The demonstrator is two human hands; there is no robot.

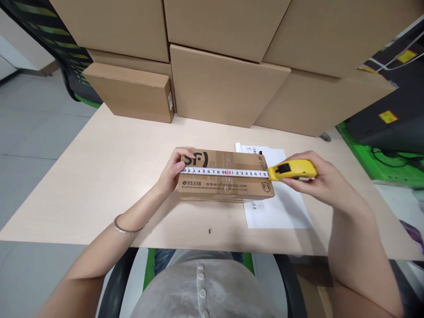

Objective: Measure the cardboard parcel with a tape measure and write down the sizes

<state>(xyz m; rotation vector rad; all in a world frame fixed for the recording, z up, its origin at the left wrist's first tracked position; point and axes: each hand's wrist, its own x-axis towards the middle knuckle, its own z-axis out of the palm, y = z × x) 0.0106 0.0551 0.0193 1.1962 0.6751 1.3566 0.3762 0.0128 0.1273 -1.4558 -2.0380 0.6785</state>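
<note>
A small brown cardboard box (218, 189) with black SF lettering lies on the table in front of me. Across its top runs the white blade of a tape measure (300, 169), pulled out from left to right. My left hand (172, 168) grips the box's left end, with the thumb pressing the blade's tip there. At the right end, my right hand (318, 176) is closed around the yellow tape measure case, which sits against the box's edge. White paper (281, 212) lies partly under the box.
Large cardboard boxes (218, 84) are stacked along the back of the table (109, 194). A smaller flat carton (132, 95) stands at the back left. Dark equipment (380, 117) is on the right above a green surface. A tiny dark bit (210, 231) lies near the front edge.
</note>
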